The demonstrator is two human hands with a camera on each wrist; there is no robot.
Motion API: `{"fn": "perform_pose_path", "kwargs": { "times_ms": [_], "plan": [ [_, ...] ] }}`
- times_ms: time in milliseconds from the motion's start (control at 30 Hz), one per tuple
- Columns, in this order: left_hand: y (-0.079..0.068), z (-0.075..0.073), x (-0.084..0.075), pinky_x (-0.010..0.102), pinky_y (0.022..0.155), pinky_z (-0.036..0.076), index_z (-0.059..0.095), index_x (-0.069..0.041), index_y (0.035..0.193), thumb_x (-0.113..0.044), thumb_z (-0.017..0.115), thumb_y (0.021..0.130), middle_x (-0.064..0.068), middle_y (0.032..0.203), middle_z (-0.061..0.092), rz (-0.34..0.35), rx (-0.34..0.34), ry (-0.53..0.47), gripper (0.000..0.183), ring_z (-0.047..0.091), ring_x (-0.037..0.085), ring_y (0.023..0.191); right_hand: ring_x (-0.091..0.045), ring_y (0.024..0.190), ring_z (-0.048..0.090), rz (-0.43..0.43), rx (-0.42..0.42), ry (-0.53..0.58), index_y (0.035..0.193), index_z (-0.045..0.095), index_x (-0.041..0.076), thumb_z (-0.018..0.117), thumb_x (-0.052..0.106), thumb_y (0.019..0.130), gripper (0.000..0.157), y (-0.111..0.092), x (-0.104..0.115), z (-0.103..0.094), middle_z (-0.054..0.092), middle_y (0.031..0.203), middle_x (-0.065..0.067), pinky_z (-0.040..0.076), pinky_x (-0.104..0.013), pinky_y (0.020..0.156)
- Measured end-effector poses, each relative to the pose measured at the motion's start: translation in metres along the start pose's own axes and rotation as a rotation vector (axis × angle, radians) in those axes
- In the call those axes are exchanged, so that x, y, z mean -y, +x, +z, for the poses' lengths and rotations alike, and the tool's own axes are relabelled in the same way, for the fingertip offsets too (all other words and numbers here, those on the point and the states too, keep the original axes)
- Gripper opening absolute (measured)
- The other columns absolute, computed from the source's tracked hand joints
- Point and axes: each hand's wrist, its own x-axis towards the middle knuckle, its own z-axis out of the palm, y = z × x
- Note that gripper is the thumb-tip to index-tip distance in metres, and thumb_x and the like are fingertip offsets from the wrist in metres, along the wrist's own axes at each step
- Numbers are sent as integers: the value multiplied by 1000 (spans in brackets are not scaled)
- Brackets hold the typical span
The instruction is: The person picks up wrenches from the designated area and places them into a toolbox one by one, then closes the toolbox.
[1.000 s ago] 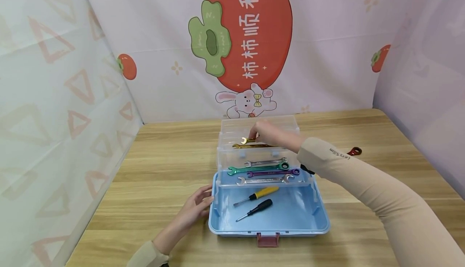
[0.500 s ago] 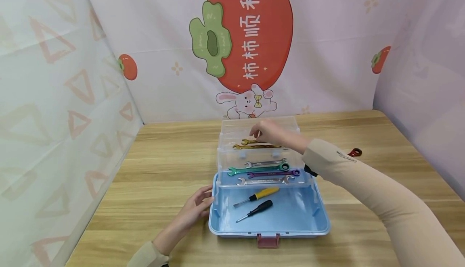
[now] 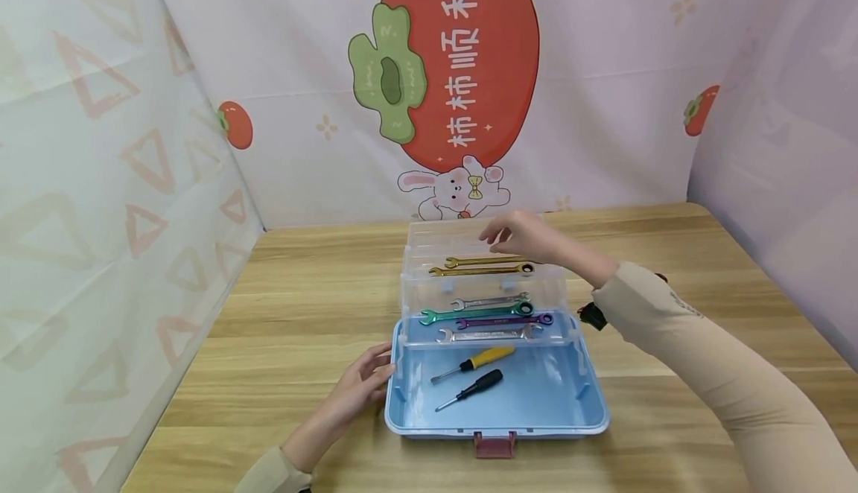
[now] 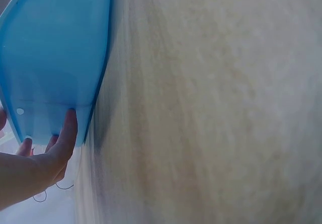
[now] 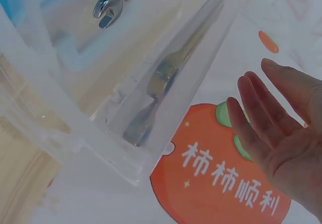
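Note:
A blue toolbox [image 3: 550, 396] with clear fold-out trays [image 3: 418, 288] stands on the table. My left hand [image 3: 365, 377] rests against its left side; in the left wrist view the fingertips touch the blue wall. My right hand [image 3: 519, 236] hovers above the upper tray, fingers relaxed and holding nothing. Below it lie two gold wrenches, the rear gold wrench [image 3: 479, 261] and the front gold wrench [image 3: 479, 271]. The lower tray holds a green ratchet wrench [image 3: 476, 313], a purple wrench [image 3: 506, 321] and two silver wrenches, the nearer silver wrench [image 3: 489, 334] among them.
In the toolbox bottom lie a yellow-handled screwdriver [image 3: 492, 357] and a black-handled screwdriver [image 3: 485, 381]. A dark pink latch [image 3: 494, 445] hangs at the front. Right of the box, a red wrench end [image 3: 662, 278] is mostly covered by the right sleeve. A printed curtain [image 3: 308, 165] stands behind.
My right hand lets go of the smaller gold wrench, which now lies in the upper tray. The hand has lifted and moved right. The left hand stays put.

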Motion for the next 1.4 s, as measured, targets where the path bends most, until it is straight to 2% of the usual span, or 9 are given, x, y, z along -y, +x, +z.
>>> {"fn": "perform_pose_path", "kwargs": {
  "times_ms": [367,533,667,800,900,1033,1200,1400],
  "plan": [
    [-1,2,-2,38,85,46,30,0,134,-22,53,89,25,129,38,8,0,-13,55,49,25,108,-23,83,59,41,-101,50,101,64,-2,62,2,80,21,-39,-11,-11,64,96,-14,51,-36,72],
    [0,3,-2,37,85,46,30,0,134,-20,52,90,25,129,38,18,-8,-18,53,50,24,107,-22,80,60,25,-171,36,101,64,-2,62,-1,80,21,-53,-22,-12,64,94,-13,51,-36,71],
    [0,2,-1,37,85,46,30,0,134,-19,51,90,25,129,38,21,-9,-14,53,50,24,106,-22,78,60,29,-244,23,100,63,-3,61,0,81,20,-66,-31,-15,65,94,-15,51,-34,70],
    [0,2,-1,38,85,46,29,0,134,-20,51,90,25,129,38,20,-9,-12,53,50,24,106,-22,78,60,57,-299,-1,100,63,-3,60,4,82,19,-79,-41,-17,65,93,-15,51,-26,68],
    [0,2,-1,39,85,46,29,0,134,-20,51,90,25,129,38,18,-7,-17,53,50,24,106,-15,78,59,103,-309,-2,101,63,-1,59,8,84,20,-88,-50,-18,65,93,-14,48,-16,67],
    [0,2,-1,38,85,45,29,0,134,-19,51,90,25,129,38,19,-7,-20,53,50,24,106,-3,77,56,173,-307,46,104,62,-1,58,11,86,22,-100,-63,-19,64,96,-16,45,-10,66],
    [-1,1,-1,38,86,45,29,1,134,-18,52,89,26,129,38,24,-5,-22,53,50,24,106,1,77,55,223,-299,90,106,61,-3,57,11,86,24,-112,-78,-20,63,97,-20,45,-11,65],
    [-1,1,0,37,85,46,29,1,134,-18,52,89,25,129,38,20,-3,-22,53,51,24,106,4,75,54,230,-289,106,106,60,-4,57,9,86,25,-122,-98,-17,63,95,-21,46,-13,63]
  ]
}}
